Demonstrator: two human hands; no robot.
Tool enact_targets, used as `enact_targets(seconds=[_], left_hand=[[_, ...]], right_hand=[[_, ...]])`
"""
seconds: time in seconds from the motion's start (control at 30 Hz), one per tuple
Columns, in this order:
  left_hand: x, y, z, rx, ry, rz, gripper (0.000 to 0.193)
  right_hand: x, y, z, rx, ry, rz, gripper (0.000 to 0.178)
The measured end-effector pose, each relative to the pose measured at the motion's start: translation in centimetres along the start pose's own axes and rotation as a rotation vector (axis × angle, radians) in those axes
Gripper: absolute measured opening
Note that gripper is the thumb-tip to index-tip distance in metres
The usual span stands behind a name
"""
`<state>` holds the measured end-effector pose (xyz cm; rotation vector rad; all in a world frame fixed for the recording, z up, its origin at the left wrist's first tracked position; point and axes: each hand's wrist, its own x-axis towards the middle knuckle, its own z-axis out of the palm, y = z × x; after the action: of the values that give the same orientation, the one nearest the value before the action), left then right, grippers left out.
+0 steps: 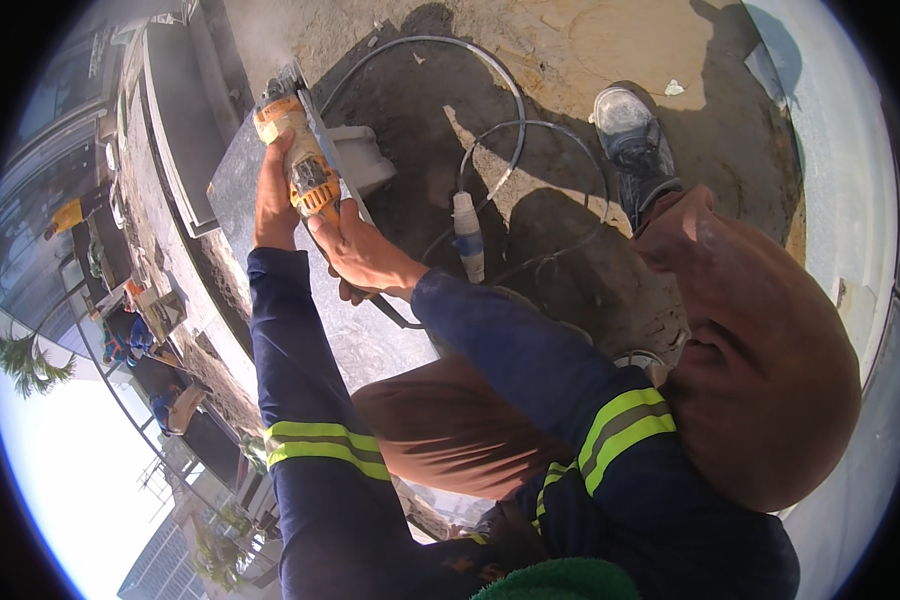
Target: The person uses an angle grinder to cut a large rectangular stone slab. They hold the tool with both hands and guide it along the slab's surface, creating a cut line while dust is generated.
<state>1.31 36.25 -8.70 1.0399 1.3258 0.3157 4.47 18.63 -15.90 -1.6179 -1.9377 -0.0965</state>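
A yellow-and-orange angle grinder [312, 182] is held over a pale grey slab [375, 345], near the slab's upper edge. My left hand [276, 195] is wrapped round the front of the grinder's body, close to its head. My right hand [368, 252] grips the rear end, where a dark cord [395, 316] comes out below. The disc at the far end is hard to make out, and pale dust hangs beside it. Under the slab's right edge sits a light-coloured block [360, 158].
A cable [515, 85] loops over the sandy ground, with a white-and-blue connector [467, 235] on it. My dusty shoe [627, 120] stands to the right, near a pale curved surface [850, 150]. Several people, one in a yellow top [67, 217], are farther off at the left.
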Motion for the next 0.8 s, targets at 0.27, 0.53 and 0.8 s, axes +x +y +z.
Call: enact_targets(seconds=[0.27, 0.53, 0.8], left_hand=[[0.1, 0.1, 0.2, -0.002, 0.014, 0.019, 0.053], [-0.5, 0.2, 0.5, -0.017, 0.026, 0.008, 0.053], [-0.7, 0.3, 1.3, -0.046, 0.056, -0.003, 0.051]], right_hand=[[-0.2, -0.5, 0.6, 0.071, 0.053, 0.081, 0.039], [0.0, 0.4, -2.0, -0.035, -0.044, -0.025, 0.039], [0.0, 0.1, -1.7, -0.004, -0.037, -0.003, 0.038]])
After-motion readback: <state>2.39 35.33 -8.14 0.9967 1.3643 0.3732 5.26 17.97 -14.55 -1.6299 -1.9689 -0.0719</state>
